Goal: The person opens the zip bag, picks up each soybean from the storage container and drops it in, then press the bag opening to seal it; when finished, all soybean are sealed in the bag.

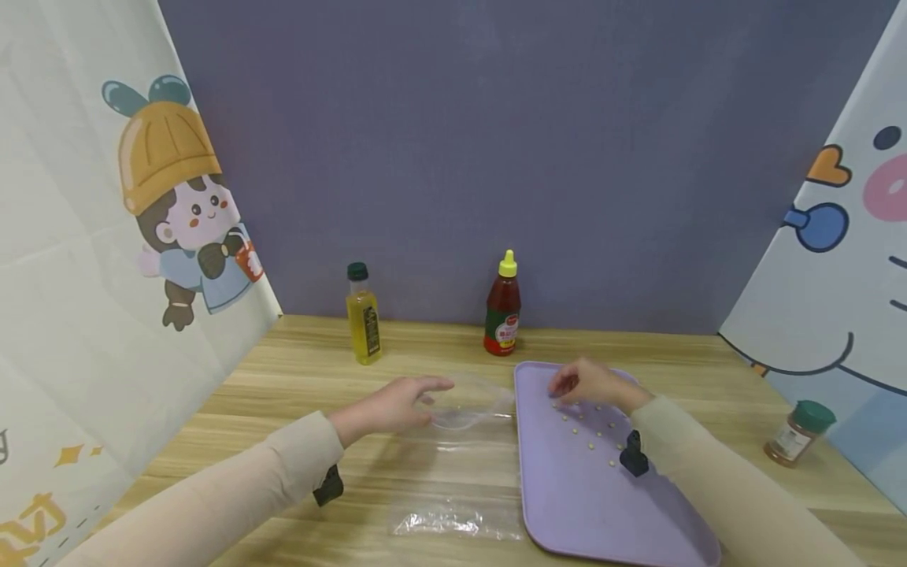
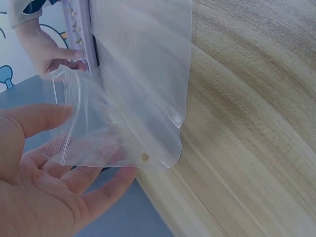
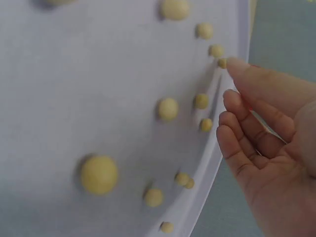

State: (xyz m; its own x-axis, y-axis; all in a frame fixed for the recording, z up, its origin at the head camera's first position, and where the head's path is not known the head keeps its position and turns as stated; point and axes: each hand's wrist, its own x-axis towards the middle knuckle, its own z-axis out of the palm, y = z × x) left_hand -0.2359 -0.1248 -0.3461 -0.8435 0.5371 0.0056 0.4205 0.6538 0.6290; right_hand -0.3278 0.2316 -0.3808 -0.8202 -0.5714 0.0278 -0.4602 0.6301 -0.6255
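Observation:
A clear zip bag (image 1: 457,465) lies flat along the tray's left side, its mouth raised and gaping at the far end. My left hand (image 1: 397,403) is at that mouth, thumb and fingers spread wide; through the plastic (image 2: 98,143) the fingers show in the left wrist view. A small round tan spot shows low on the bag there. Over the far left part of the purple tray (image 1: 577,504), my right hand (image 1: 595,383) reaches down among scattered yellow soybeans (image 3: 99,175). Its thumb tip is right at one small soybean (image 3: 222,63); whether it is pinched I cannot tell.
Behind the bag stand an oil bottle (image 1: 364,323) with a dark cap and a red sauce bottle (image 1: 502,315) with a yellow tip. A spice jar (image 1: 799,433) with a green lid is right of the tray. A grey-blue wall (image 1: 439,157) closes the table's back.

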